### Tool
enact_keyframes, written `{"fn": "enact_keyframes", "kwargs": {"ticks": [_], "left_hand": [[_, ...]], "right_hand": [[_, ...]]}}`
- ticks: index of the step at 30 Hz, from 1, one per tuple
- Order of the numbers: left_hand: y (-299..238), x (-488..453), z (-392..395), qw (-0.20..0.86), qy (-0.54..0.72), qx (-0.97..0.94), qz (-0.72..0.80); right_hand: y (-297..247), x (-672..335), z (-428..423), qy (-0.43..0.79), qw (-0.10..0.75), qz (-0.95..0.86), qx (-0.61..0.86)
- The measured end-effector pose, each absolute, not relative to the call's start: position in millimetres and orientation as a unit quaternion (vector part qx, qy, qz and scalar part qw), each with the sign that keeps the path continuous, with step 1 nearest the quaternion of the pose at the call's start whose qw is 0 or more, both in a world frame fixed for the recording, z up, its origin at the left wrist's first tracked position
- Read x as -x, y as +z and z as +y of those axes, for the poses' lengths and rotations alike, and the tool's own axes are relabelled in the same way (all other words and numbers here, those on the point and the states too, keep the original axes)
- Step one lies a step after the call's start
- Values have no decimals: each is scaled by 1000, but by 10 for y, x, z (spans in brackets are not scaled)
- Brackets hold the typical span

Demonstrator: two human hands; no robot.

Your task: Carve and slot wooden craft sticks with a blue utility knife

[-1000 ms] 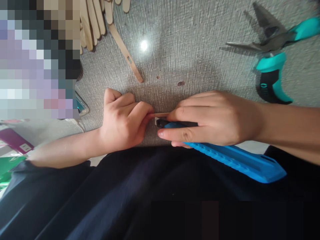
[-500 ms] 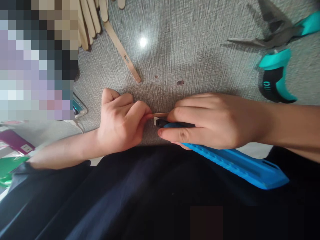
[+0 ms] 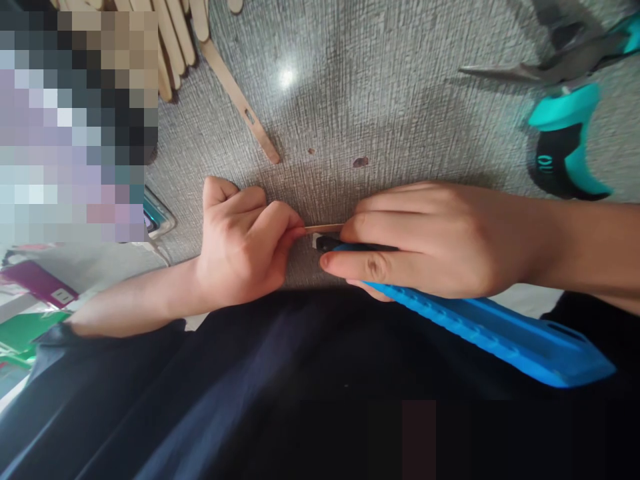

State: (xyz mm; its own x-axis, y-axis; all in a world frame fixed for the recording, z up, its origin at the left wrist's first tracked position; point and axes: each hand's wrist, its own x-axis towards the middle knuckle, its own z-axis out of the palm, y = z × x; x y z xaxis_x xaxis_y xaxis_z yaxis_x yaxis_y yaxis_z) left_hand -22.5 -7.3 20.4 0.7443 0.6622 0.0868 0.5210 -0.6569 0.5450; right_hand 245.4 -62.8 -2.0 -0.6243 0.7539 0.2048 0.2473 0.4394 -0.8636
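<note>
My left hand (image 3: 245, 243) pinches one end of a thin wooden craft stick (image 3: 323, 228), seen edge-on between the two hands. My right hand (image 3: 430, 240) is closed around a blue utility knife (image 3: 480, 320), whose handle slants down to the right. The knife's black tip and short blade (image 3: 319, 242) sit just below the stick, near my left fingertips; whether the blade touches the wood I cannot tell. The stick's other end is hidden behind the fingers of my right hand.
Scissors-like pliers with teal and black handles (image 3: 560, 143) lie at the upper right. A craft stick with a small slot (image 3: 235, 90) rests near several plain sticks (image 3: 173, 47) at the upper left. A phone (image 3: 159, 213) lies on the grey textured table (image 3: 400, 87).
My right hand and the utility knife have shifted slightly to the right, showing a bit more of the stick. My left hand keeps its pinch in nearly the same place.
</note>
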Motion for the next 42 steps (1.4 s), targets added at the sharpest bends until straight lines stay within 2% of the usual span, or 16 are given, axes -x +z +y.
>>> {"fn": "enact_keyframes", "kwargs": {"ticks": [24, 33, 42], "left_hand": [[211, 232, -69, 261, 129, -898, 330], [202, 222, -67, 263, 145, -897, 325], [166, 214, -70, 259, 173, -896, 317]], "right_hand": [[-34, -2505, -628, 401, 288, -816, 300], [-32, -2514, -635, 441, 274, -794, 315], [-77, -2535, -632, 371, 311, -827, 287]]}}
